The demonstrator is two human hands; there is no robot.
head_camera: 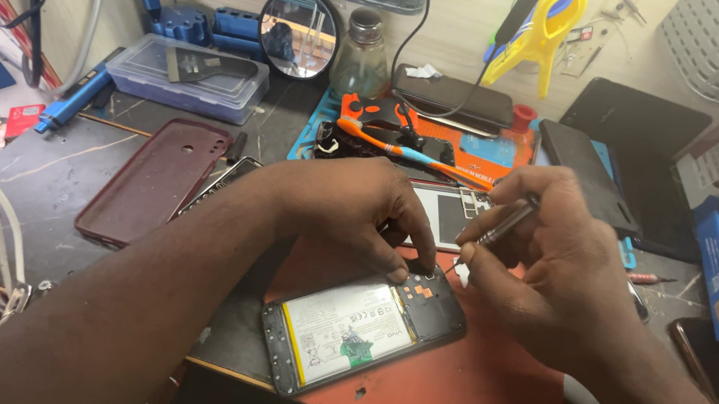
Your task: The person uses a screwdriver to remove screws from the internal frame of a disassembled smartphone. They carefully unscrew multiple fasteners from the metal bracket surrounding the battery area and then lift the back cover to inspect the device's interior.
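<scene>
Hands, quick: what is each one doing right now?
Left hand: holds nothing, fingertips pressing the top end of the opened phone.
Right hand: closed on a thin metal screwdriver.

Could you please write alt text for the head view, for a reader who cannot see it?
A person's two hands work on an opened phone with its battery exposed, lying on a red mat. The left hand presses fingertips on the phone's top end while the right hand holds a slim metal tool. A dark red phone case lies to the left.
</scene>
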